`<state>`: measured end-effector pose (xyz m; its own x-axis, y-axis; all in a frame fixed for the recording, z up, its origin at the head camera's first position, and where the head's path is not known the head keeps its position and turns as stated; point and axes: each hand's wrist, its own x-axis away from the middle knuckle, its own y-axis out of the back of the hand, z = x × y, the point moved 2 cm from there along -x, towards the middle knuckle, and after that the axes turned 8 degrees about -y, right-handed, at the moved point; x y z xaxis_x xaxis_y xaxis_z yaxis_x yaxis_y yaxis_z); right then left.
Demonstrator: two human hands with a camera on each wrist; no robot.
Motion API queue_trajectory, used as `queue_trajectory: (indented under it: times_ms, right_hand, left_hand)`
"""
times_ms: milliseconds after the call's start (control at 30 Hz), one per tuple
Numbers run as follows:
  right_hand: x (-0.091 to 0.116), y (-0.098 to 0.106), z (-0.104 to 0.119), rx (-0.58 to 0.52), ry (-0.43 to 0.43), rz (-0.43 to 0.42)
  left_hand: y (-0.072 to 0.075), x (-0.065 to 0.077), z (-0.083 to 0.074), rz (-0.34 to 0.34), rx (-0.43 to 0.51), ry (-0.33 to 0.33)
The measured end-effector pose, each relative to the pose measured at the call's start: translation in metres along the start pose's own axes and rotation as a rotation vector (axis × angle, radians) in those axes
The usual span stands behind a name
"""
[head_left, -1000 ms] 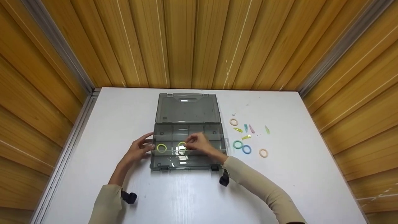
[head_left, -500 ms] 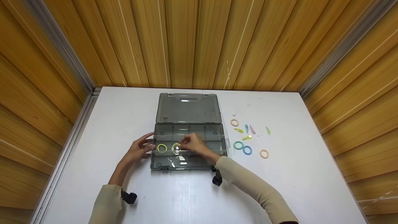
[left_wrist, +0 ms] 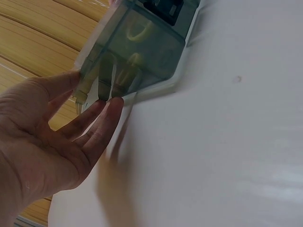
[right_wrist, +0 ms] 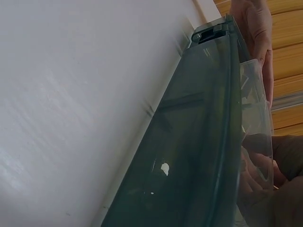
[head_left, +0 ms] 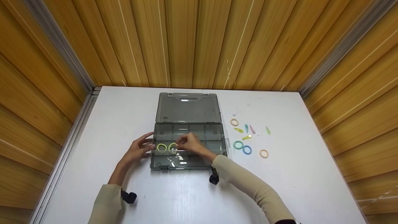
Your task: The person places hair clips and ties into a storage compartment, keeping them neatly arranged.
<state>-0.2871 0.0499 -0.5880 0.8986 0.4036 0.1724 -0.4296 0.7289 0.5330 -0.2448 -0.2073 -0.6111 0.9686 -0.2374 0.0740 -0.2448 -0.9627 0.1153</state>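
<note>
- Brought the held yellow ring (head_left: 169,148) leftward along the middle row of the case (head_left: 188,169) over the last second, to a spot just beside the other yellow ring (head_left: 161,144).
- Covered more of that way in the first half-second than in the second; judged as a slowing for a final adjustment.
- Kept a narrow pinch on the held yellow ring's right side with the fingertips of the right hand (head_left: 190,143); not yet released.
- Showed little of that pinch in the right wrist view, with fingers only dimly visible through the clear divider (right_wrist: 257,113).
- Could not tell contact with the floor from a slight lift, nor one shared compartment from two neighbouring ones, owing to glare and see-through walls.
- Left the other yellow ring unmoved near the row's left end.
- Held the left hand (head_left: 136,151) in the same place, fingers extended, tips against the case's left end, nothing pinched; probably for steadying.
- Left the lid (head_left: 188,110) swung open toward the back.
- Left the green ring (head_left: 234,145) and blue ring (head_left: 251,150) touching, plus peach rings (head_left: 260,153) and small clips (head_left: 246,128), unmoved on the white table (head_left: 118,124), right of the case.
- Judged the work as only partly done: two yellow rings within the case, other pieces outside.
</note>
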Motion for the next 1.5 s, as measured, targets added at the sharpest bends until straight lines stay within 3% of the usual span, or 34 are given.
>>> queue_trajectory:
  times_ms: [200, 367, 667, 767, 967, 1233, 1500]
  right_hand:
    - [0.0, 0.006, 0.002, 0.019, 0.109, 0.016]
    - [0.005, 0.013, 0.003, -0.017, 0.076, 0.054]
    - [0.019, 0.033, -0.006, -0.251, 0.01, 0.123]
    - [0.026, 0.049, -0.008, -0.305, 0.016, 0.111]
    - [0.04, 0.093, -0.017, -0.259, 0.047, 0.029]
    - [0.059, 0.149, -0.046, -0.265, -0.006, -0.067]
    - [0.084, 0.197, -0.088, -0.333, -0.159, -0.153]
  left_hand:
    - [0.002, -0.001, -0.002, -0.019, -0.013, 0.006]
    - [0.002, -0.001, 0.0, -0.027, -0.001, -0.001]
    - [-0.002, 0.0, 0.003, -0.005, 0.01, -0.019]
    - [-0.001, -0.001, 0.003, -0.005, 0.0, -0.026]
    - [0.0, -0.001, 0.002, -0.005, -0.002, -0.022]
    - [-0.001, -0.002, 0.002, -0.013, -0.023, -0.017]
    - [0.001, -0.001, 0.002, -0.008, -0.02, -0.038]
